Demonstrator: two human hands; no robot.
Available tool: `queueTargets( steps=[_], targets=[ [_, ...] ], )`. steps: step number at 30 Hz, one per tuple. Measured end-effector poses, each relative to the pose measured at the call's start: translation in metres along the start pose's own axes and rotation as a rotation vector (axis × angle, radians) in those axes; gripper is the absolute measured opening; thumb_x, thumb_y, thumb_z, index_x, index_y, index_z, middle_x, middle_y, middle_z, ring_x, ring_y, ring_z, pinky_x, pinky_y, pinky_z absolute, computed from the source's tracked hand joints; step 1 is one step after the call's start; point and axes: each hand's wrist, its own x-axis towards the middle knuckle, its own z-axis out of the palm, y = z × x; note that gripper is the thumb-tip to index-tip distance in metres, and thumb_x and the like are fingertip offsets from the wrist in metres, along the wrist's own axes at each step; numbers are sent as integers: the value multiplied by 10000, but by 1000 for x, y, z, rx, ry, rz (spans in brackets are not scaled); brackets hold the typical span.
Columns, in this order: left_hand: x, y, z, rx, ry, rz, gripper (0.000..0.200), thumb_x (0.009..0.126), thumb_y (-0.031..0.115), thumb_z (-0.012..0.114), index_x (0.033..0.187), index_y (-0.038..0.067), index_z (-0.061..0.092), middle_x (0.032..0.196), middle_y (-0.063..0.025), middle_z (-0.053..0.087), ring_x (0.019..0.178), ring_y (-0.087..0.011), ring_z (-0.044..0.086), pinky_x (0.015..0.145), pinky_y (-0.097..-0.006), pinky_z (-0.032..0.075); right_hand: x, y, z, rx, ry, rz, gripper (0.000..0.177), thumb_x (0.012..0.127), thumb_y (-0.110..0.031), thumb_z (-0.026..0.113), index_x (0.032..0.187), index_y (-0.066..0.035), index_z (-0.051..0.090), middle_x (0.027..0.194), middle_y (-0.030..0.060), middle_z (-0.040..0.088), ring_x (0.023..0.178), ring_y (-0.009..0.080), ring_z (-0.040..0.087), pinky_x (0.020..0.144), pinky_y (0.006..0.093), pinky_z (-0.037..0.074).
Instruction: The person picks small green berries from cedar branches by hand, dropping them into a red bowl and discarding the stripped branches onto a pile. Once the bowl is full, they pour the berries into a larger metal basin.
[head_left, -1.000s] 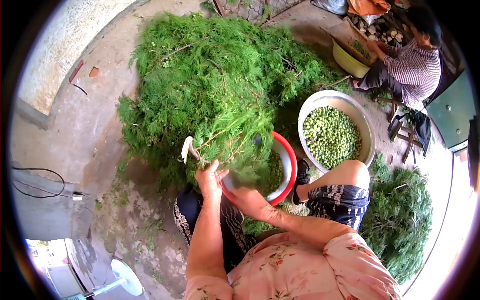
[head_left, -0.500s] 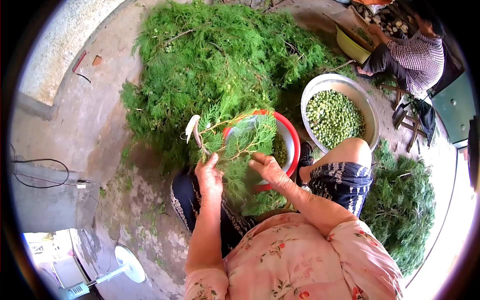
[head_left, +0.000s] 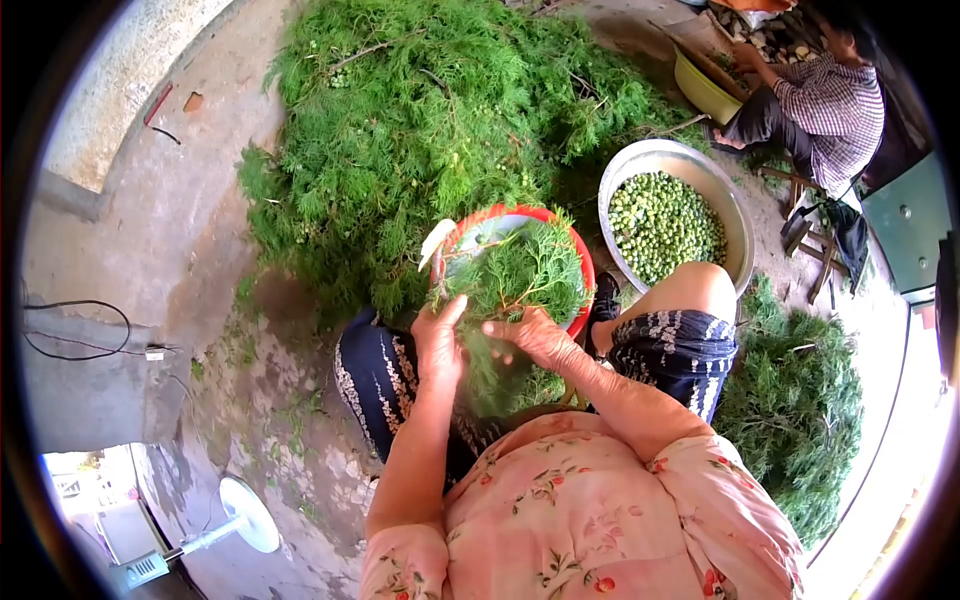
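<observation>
My left hand (head_left: 438,342) is closed round the stem of a leafy evergreen branch (head_left: 530,265), whose pale broken end (head_left: 436,241) sticks up on the left. The branch fans out over a red-rimmed basin (head_left: 582,240) between my knees. My right hand (head_left: 540,338) is at the near side of the foliage, fingers curled in and the thumb pointing left. What its fingers pinch is hidden among the sprigs. Some greenery under both hands is smeared by motion.
A large heap of evergreen branches (head_left: 390,130) lies ahead. To the right stands a metal basin (head_left: 738,215) of green cones (head_left: 665,225). Another branch pile (head_left: 795,400) lies at right. A person (head_left: 825,110) sits beside a yellow basin (head_left: 700,90). A fan (head_left: 250,515) stands at lower left.
My left hand has moved right and closer to my right hand. The branch has shifted right and lower over the red-rimmed basin, its broken end moving with it.
</observation>
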Motion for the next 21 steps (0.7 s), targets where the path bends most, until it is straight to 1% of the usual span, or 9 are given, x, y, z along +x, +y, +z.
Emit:
queueTargets(
  steps=[1, 6, 9, 12, 13, 14, 16, 19, 21],
  targets=[
    [-1, -1, 2, 21, 1, 16, 340, 762, 56, 658, 1062, -24, 520, 926, -83, 590, 760, -172, 574, 682, -290, 476, -1, 0, 0, -52, 14, 28, 378, 752, -200, 709, 1009, -1, 516, 728, 94, 612, 521, 137, 548, 510, 240, 454],
    [10, -19, -4, 191, 54, 217, 267, 768, 21, 645, 1018, -2, 555, 910, -48, 608, 770, -105, 545, 689, -244, 433, -6, 1, 9, -329, 38, 80, 412, 832, -388, 575, 590, -62, 505, 477, 12, 476, 429, 98, 414, 466, 256, 364],
    [14, -27, -7, 337, 71, 368, 228, 782, 16, 626, 1001, 8, 561, 892, -37, 607, 739, -91, 533, 674, -231, 428, -6, -5, 12, -449, 14, 190, 344, 829, -368, 596, 902, -35, 547, 528, 16, 499, 424, 96, 454, 397, 252, 360],
    [23, -27, -15, 516, 175, 373, 222, 791, 45, 615, 1003, 9, 562, 884, -45, 594, 739, -113, 509, 675, -270, 423, -3, 16, 10, -489, -92, -14, 372, 861, -408, 515, 864, -37, 546, 462, 12, 427, 413, 127, 437, 437, 288, 372],
    [27, -23, -16, 602, 220, 384, 223, 788, 44, 616, 1001, 8, 562, 884, -46, 594, 734, -118, 510, 672, -274, 424, -4, 14, 10, -592, -153, 93, 390, 867, -424, 493, 906, -42, 556, 470, 24, 433, 415, 140, 441, 457, 295, 383],
    [31, -19, -17, 369, 337, 363, 258, 769, 80, 646, 997, -9, 565, 877, -52, 597, 739, -146, 517, 668, -289, 429, -6, 11, 9, -700, -226, 196, 412, 873, -440, 471, 947, -46, 566, 478, 35, 439, 417, 152, 446, 477, 302, 394],
    [42, -13, -34, 371, 418, 245, 506, 746, 165, 691, 1139, -41, 447, 968, -96, 580, 802, -184, 537, 704, -292, 436, 23, 110, -14, -847, -193, -397, 425, 869, -426, 481, 1044, -57, 598, 516, 65, 471, 435, 157, 471, 533, 287, 433],
    [60, -21, -54, 315, 416, 233, 682, 737, 282, 704, 1232, 2, 327, 1041, -116, 538, 779, -200, 535, 582, -310, 449, 6, 68, -8, -657, -5, -67, 293, 837, -280, 551, 996, -36, 584, 610, 80, 524, 474, 164, 510, 496, 278, 445],
    [29, 5, -26, 401, 604, 25, 628, 763, 290, 680, 1226, 33, 343, 1006, -101, 554, 776, -203, 523, 544, -336, 431, -16, 17, -10, -418, 161, 200, 192, 810, -157, 600, 926, -9, 565, 695, 84, 574, 510, 169, 544, 442, 270, 447]
  ],
)
